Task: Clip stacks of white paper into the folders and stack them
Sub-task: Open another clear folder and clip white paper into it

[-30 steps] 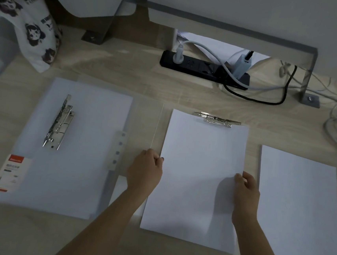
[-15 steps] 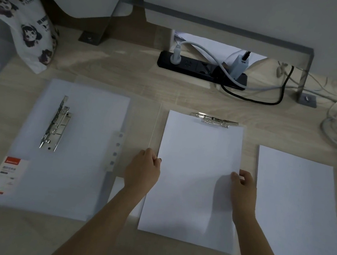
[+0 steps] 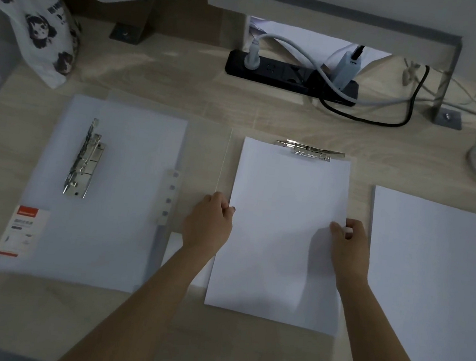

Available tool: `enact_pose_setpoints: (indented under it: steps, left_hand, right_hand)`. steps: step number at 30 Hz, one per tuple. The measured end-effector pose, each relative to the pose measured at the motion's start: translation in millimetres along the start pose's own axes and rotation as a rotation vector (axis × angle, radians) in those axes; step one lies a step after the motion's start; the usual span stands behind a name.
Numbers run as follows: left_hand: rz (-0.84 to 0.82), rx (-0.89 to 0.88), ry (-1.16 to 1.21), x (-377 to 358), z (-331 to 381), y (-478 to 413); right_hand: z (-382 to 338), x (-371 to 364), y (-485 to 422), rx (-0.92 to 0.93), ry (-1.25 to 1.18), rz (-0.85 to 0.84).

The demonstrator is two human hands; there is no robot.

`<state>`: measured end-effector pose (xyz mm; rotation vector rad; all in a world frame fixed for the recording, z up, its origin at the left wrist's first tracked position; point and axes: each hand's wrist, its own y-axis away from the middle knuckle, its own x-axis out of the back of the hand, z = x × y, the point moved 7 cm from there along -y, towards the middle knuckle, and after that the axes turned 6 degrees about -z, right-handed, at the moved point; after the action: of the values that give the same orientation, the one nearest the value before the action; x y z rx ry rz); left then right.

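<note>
Fingers (image 3: 337, 228) of both hands pinch the white paper stack (image 3: 280, 242) by its side edges, left hand (image 3: 208, 224) and right hand (image 3: 351, 246), its top edge at the folder's metal clip (image 3: 309, 151). Best to square the sheets and seat them fully under the clip before closing it.

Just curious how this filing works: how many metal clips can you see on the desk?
2. One clip lies on the folder at the left; the other sits at the far edge of the middle paper stack. Others may hide under paper.
</note>
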<state>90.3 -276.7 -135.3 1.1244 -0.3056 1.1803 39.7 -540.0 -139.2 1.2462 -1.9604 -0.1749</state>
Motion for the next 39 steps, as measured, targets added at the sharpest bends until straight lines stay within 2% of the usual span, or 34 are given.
enact_pose_setpoints:
  steps: [17,24,25,27,30,33,39]
  left_hand:
    - [-0.018,-0.018,0.006,-1.7,-1.8,-2.3]
    - [0.026,-0.052,-0.150,-0.1,4.7,0.0]
    - [0.076,-0.102,-0.197,0.3,8.1,2.4]
    - [0.173,-0.313,-0.275,-4.3,18.4,6.5]
    - [0.121,-0.632,-0.426,-24.8,29.7,3.6]
    - [0.025,-0.663,-0.426,-34.3,24.3,-1.3]
    - [0.048,-0.648,-0.483,-38.7,19.9,-2.6]
  right_hand:
    - [0.4,-0.9,-0.2,0.003,0.032,-0.008]
    - [-1.7,-0.6,1.6,-0.001,0.110,0.016]
    - [-3.4,0.3,2.9,0.006,0.162,0.051]
    - [-8.6,3.5,6.1,0.042,0.286,0.151]
    - [-21.5,2.6,7.3,0.172,0.439,0.188]
    - [-27.9,-3.0,3.3,0.256,0.388,0.076]
    - [-39.3,-0.9,-15.7,0.167,0.411,-0.011]
